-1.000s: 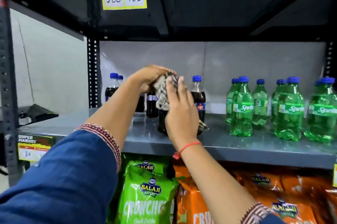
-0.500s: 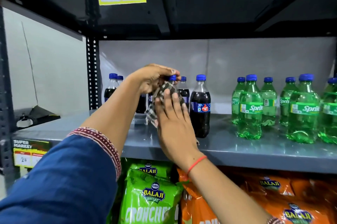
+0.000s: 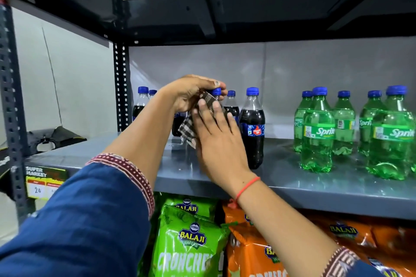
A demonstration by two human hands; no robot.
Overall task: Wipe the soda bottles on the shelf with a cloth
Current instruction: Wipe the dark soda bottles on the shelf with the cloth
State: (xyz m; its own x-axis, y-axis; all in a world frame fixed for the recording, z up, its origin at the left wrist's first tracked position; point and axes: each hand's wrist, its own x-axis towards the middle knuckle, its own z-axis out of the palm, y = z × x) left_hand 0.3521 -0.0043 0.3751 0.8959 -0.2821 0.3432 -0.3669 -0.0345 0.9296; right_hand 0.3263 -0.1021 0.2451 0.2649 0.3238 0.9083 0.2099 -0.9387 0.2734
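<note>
Gripping the blue cap and neck of a dark cola bottle from above, the left hand has its fingers curled around the top. The right hand lies flat with fingers spread, pressing a black-and-white checked cloth against the bottle's side; most of the bottle's body is hidden behind this hand. The bottle stands on the grey metal shelf. Just right of the hands stands another dark cola bottle with a blue label, and more blue-capped ones sit behind the hands. Well to the right are green Sprite bottles. Below the hands hang green and orange Balaji snack bags.
</note>
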